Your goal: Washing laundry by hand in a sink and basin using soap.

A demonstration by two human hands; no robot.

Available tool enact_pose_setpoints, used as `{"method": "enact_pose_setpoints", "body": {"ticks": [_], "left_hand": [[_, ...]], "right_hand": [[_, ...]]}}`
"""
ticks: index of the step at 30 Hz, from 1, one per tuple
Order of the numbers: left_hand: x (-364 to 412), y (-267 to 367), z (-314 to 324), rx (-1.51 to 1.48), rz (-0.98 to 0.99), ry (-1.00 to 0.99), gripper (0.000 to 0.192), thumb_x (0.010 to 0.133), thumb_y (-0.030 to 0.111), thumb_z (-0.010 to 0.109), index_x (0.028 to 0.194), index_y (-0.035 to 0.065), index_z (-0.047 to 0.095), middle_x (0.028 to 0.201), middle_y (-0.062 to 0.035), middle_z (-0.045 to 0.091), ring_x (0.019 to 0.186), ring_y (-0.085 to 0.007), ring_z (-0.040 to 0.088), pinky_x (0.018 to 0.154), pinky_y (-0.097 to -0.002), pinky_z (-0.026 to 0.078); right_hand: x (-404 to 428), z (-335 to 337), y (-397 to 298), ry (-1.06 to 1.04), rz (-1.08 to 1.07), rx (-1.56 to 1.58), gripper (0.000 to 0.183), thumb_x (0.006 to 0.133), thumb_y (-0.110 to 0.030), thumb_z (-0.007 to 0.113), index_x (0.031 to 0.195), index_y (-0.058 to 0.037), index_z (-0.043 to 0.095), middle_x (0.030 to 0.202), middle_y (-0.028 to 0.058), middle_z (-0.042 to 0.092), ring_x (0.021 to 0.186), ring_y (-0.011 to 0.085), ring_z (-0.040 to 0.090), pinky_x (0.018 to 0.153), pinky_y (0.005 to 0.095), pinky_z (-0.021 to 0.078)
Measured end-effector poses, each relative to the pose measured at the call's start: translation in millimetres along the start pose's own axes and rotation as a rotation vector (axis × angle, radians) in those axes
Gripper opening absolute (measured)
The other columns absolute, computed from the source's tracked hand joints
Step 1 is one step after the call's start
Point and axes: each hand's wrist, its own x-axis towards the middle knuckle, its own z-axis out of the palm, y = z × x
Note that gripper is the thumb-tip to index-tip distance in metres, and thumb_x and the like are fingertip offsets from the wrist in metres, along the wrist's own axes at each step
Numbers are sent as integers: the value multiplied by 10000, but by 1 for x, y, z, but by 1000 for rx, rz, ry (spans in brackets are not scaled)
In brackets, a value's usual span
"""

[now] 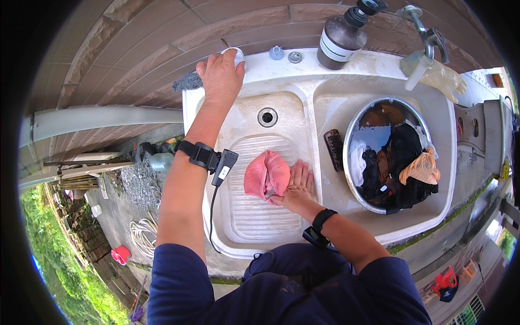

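At the sink's back left corner, my left hand [221, 75] has its fingers curled around a small white container [239, 56]; its contents are hidden. A pink padded garment [266, 176], seemingly a folded bra, lies on the ribbed washboard [260, 223] of the left basin. My right hand [298, 185] rests flat on the ribs at its right side, thumb holding the garment's lower edge and fingers stretched toward the divider. Dark, white and orange clothes [406, 158] soak in a round metal basin [346, 162] in the right compartment.
A dark scrub brush [334, 150] lies beside the metal basin. Along the back ledge are a grey scouring pad [187, 82], a small bluish cap [276, 53], a metal lid [295, 57], a brown pump bottle [341, 42], a tap [430, 44] and a rubber glove [440, 79]. The drain [267, 117] is uncovered.
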Motion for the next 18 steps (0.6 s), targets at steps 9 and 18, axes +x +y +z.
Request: {"method": "enact_pose_setpoints", "body": {"ticks": [9, 18], "left_hand": [[26, -13, 24, 204, -33, -498, 318, 858, 289, 498, 1091, 81, 559, 945, -181, 636, 944, -311, 594, 906, -465, 311], [8, -13, 5, 95, 19, -77, 273, 804, 236, 606, 999, 46, 580, 947, -139, 616, 937, -287, 579, 853, -443, 383]], "right_hand": [[-2, -19, -8, -17, -9, 97, 1194, 642, -613, 621, 1366, 119, 16, 1428, 301, -142, 1312, 441, -204, 1045, 536, -122], [-2, -8, -7, -24, -27, 63, 1203, 643, -634, 612, 1358, 134, 25, 1424, 313, -132, 1307, 455, -199, 1046, 542, -114]]}}
